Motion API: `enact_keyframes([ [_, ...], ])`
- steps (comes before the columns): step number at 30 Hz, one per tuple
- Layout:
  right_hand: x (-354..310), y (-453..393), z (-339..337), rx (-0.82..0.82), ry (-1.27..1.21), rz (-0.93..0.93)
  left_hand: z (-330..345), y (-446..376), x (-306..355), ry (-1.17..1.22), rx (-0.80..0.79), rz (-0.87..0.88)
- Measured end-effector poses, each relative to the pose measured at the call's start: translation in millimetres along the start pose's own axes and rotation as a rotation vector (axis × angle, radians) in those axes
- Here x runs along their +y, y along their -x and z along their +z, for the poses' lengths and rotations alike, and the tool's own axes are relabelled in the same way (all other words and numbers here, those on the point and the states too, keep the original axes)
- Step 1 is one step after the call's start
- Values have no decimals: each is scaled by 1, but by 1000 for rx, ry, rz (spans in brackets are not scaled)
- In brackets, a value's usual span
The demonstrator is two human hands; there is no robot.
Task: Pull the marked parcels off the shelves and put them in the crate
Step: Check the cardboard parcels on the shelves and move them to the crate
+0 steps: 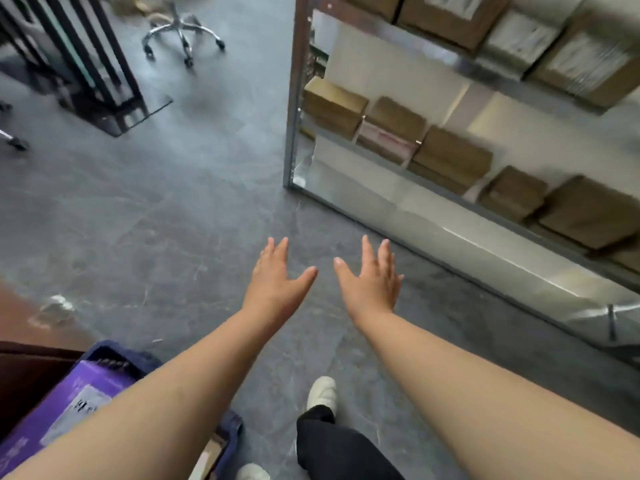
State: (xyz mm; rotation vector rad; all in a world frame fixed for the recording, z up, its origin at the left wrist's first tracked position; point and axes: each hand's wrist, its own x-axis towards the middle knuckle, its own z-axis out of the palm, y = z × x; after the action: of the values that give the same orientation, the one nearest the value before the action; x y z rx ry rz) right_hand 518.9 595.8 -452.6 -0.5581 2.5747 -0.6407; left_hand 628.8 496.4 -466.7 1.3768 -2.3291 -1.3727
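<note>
Your left hand (277,285) and right hand (372,285) hang empty, fingers spread, between picks, so next reach right to the brown cardboard parcels (450,157) on the metal shelves (294,98), the dark blue plastic crate (114,355) behind-left.

The shelving frame (294,98) looks like shiny bare metal. The parcels (450,157) are matt brown cardboard. The floor (173,209) is matt grey stone-look tile; the crate (104,351) appears dark blue plastic.
</note>
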Motion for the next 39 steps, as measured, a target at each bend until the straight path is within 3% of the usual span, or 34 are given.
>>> enact_keyframes([
  [10, -14, -61, -165, 208, -161, 1, 17, -60, 195, -153, -54, 287],
  [15, -34, -116, -199, 170, -208, -67, 30, -101, 260, -187, -38, 359],
  [26, -67, -227, -207, 135, -246, -84, -12, -223, 275, -101, 39, 221],
  [27, -97, -268, -188, 129, -252, -72, -31, -277, 269, -77, 29, 199],
  [39, -208, -431, -90, 80, -505, 114, -62, -492, 230, -62, -84, 115],
])
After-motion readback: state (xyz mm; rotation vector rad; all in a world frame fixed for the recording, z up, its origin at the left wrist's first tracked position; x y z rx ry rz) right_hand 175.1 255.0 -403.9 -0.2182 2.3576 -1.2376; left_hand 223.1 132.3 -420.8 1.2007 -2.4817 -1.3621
